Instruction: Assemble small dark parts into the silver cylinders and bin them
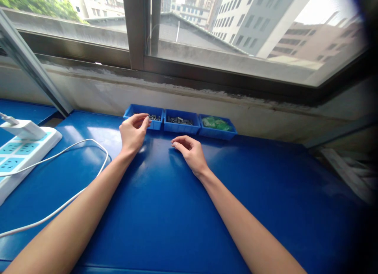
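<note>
Three small blue bins stand in a row at the far edge of the blue table (165,211). The left bin (133,110) and the middle bin (180,127) hold small dark metal parts; the right bin (217,133) holds green pieces. My left hand (132,133) hovers at the left bin's front wall, thumb and fingers curled into a pinch; what they hold, if anything, is too small to see. My right hand (190,152) rests on the table in front of the middle bin, fingers loosely curled, nothing visible in it.
A white power strip (20,152) with a plugged-in charger (22,129) lies at the left edge, and its white cable (88,148) loops across the table near my left forearm. A concrete sill and window frame (138,30) rise behind the bins.
</note>
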{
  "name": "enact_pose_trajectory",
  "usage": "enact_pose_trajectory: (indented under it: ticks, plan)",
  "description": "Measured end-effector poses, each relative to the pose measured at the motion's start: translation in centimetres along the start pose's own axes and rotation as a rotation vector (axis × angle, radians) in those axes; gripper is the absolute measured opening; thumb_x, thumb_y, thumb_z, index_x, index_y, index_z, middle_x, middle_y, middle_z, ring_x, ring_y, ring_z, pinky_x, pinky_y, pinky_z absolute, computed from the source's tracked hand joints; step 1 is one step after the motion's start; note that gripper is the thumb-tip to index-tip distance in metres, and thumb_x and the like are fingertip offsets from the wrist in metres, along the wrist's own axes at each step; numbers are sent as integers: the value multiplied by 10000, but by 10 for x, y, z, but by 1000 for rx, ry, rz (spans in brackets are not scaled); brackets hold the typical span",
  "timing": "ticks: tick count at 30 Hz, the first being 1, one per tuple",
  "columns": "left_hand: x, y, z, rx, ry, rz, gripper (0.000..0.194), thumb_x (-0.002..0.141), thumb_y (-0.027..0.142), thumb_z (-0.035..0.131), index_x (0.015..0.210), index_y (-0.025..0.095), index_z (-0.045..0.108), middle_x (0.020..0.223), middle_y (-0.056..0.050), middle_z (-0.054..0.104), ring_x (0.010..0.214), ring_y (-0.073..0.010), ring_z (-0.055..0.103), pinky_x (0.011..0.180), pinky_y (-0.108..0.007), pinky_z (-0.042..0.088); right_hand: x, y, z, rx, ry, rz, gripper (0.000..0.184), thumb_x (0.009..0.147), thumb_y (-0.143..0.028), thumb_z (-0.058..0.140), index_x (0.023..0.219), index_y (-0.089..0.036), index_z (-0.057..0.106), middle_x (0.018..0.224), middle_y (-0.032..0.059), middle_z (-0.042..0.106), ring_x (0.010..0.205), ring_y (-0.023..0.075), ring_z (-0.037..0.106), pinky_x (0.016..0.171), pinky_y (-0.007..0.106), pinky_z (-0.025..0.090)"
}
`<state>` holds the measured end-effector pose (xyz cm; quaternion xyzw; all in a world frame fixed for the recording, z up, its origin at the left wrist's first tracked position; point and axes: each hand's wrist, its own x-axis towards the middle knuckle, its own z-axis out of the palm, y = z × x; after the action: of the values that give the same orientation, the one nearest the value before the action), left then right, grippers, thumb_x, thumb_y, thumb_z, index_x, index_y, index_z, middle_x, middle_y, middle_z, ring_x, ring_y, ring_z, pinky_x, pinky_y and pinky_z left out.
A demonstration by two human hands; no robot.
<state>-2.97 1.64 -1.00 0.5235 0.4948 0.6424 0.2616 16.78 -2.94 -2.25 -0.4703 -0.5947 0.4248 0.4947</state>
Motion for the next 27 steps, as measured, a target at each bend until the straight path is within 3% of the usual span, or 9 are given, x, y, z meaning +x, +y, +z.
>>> enact_pose_trajectory:
  ticks: [7,14,20,27]
  plan:
    - [-37,16,11,181,-353,119,195,867,301,638,984,190,747,900,-49,766,790,-178,725,701,-267,571,4,2,-6,157,79,14,207,749,-334,740,906,-202,712,849,45,733,807,199,691,775,344,554]
    - [-55,16,18,215,-596,189,194,890,268,596,994,193,742,903,-41,768,784,-166,707,698,-258,546,6,6,-22,122,84,1,242,717,-307,758,927,-200,704,778,20,701,702,165,646,708,311,528]
    - [-55,15,18,264,-647,249,193,906,296,571,900,202,739,836,-27,758,673,-150,652,643,-255,496,4,4,-19,93,34,0,238,700,-311,768,901,-197,713,812,25,700,748,168,648,742,309,525]
    - [-55,17,17,244,-655,220,175,894,293,572,839,193,704,777,-21,732,660,-148,636,636,-252,482,5,3,-19,68,15,-15,243,697,-319,770,898,-196,710,829,26,710,791,175,657,779,316,531]
